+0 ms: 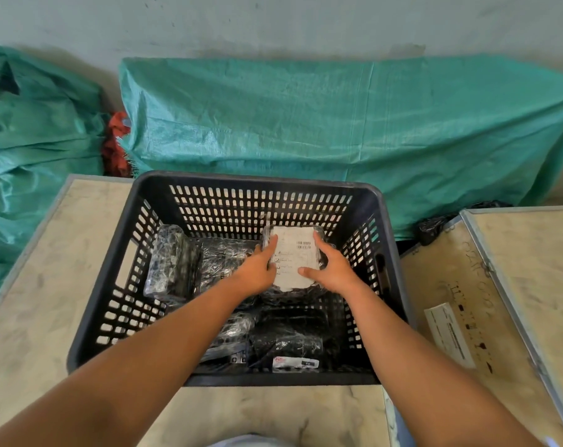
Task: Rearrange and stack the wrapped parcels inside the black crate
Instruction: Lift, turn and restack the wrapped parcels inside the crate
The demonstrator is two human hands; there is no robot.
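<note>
A black slotted crate [390, 240] stands on a wooden surface and holds several parcels in black bubble wrap. Both my hands are inside it, gripping one parcel with a white shipping label [295, 253] at the crate's far right. My left hand [257, 269] clasps its left edge and my right hand [333, 269] clasps its right edge. A wrapped parcel [172, 259] stands on edge against the left wall. More parcels lie below, one with a small white and red tag [294, 362] near the front wall.
The crate rests on a pale wooden case [31, 301]. A second wooden case with a label [506, 285] stands to the right. Green woven sacks [338, 124] lie behind along the wall, with red cloth [115, 143] between them.
</note>
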